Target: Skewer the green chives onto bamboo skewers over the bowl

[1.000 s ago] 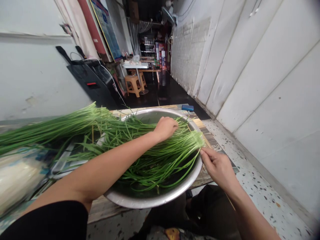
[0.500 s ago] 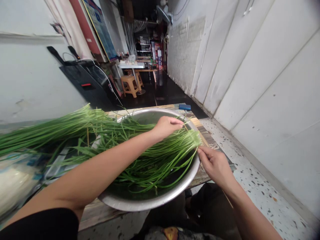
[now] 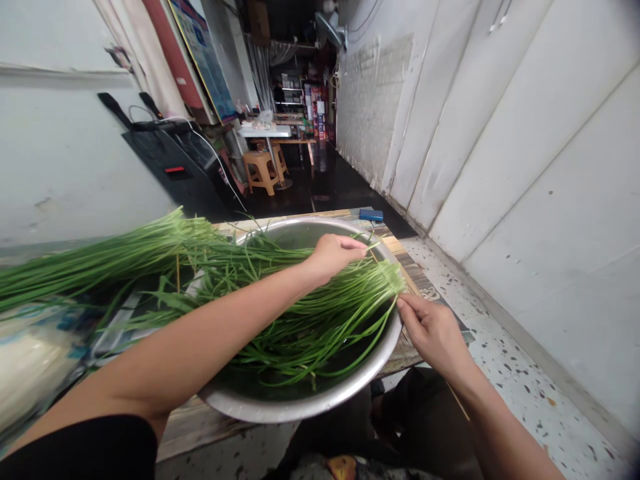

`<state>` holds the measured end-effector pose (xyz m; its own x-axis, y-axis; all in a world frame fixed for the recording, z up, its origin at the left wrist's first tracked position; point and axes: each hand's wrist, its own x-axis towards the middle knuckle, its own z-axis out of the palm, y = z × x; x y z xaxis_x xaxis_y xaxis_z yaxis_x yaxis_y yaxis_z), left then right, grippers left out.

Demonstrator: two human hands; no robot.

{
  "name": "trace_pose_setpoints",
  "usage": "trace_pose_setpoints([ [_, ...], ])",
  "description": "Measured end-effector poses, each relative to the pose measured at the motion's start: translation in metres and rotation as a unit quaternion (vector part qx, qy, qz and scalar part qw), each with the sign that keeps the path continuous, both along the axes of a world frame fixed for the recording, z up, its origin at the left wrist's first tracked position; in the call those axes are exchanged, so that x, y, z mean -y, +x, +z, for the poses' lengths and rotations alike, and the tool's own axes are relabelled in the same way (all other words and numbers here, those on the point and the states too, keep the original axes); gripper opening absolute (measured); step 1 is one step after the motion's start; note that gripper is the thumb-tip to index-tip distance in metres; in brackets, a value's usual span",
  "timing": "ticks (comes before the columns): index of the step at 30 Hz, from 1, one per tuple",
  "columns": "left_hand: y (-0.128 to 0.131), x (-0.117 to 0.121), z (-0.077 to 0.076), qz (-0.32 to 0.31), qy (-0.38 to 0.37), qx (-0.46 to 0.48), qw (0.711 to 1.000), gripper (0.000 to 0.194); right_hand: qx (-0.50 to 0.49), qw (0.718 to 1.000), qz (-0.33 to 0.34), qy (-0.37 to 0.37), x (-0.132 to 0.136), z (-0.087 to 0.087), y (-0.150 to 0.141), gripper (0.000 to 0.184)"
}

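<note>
A wide metal basin (image 3: 350, 393) holds a heap of long green chives (image 3: 320, 330), their pale root ends gathered at the right rim. My left hand (image 3: 337, 257) reaches across the heap, thumb and fingers pinched on a thin pale chive stalk near the far right rim. At the right rim my right hand (image 3: 433, 327) is closed, thumb against forefinger, on the pale end of a chive. Another bundle of chives (image 3: 125, 250) lies left of the basin, its pale ends toward the basin and its leaves running off the left edge.
The basin stands on a wood-patterned table (image 3: 200, 427). A small blue box (image 3: 371, 215) sits at the far corner. A clear plastic bag with pale contents (image 3: 35, 360) lies at the left. Beyond are a black machine (image 3: 170, 167), stools (image 3: 260, 170) and a white table (image 3: 265, 131).
My left hand has shifted slightly right, out of the heap, and a pale stalk now shows at its fingertips. My right hand keeps its pinch at the rim. The view swung slightly.
</note>
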<state>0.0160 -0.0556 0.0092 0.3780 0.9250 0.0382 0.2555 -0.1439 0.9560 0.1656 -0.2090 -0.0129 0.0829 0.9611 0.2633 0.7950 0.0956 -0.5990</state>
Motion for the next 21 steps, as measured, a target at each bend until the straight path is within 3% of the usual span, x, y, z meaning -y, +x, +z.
trace_pose_setpoints([
  [21,0.0013,0.0028,-0.0026,0.004,0.002,0.017,1.0,0.017,0.002,1.0,0.005,-0.001,0.0013,0.0013,-0.0001,0.032],
])
